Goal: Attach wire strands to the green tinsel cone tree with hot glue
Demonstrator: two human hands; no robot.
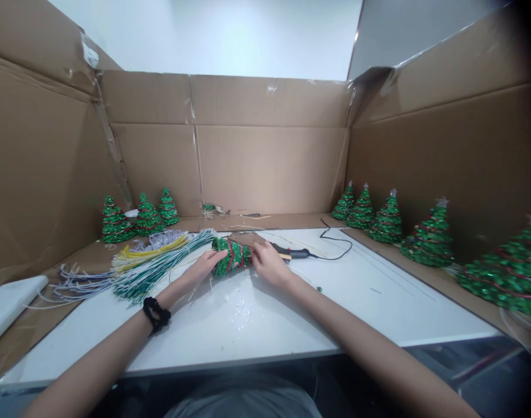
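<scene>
A small green tinsel Christmas tree (233,257) with a red garland lies on its side above the white board. My left hand (207,262) is closed around its wide base end, thumb on top. At the narrow end, my right hand (267,261) has its fingers bent against the tree; what the fingertips pinch is hidden. Just beyond my right hand lies a black-handled corded tool (297,253), partly covered by the hand. Bundles of green-and-white wires (161,270) and yellow wires (137,255) lie to the left of my left hand.
Several finished trees (427,237) with silvery tops line the right side. Three trees (148,216) without such tops stand at the back left. A white flat box (13,305) lies far left. Cardboard walls (269,157) enclose the white board (286,325), which has glitter scattered on it.
</scene>
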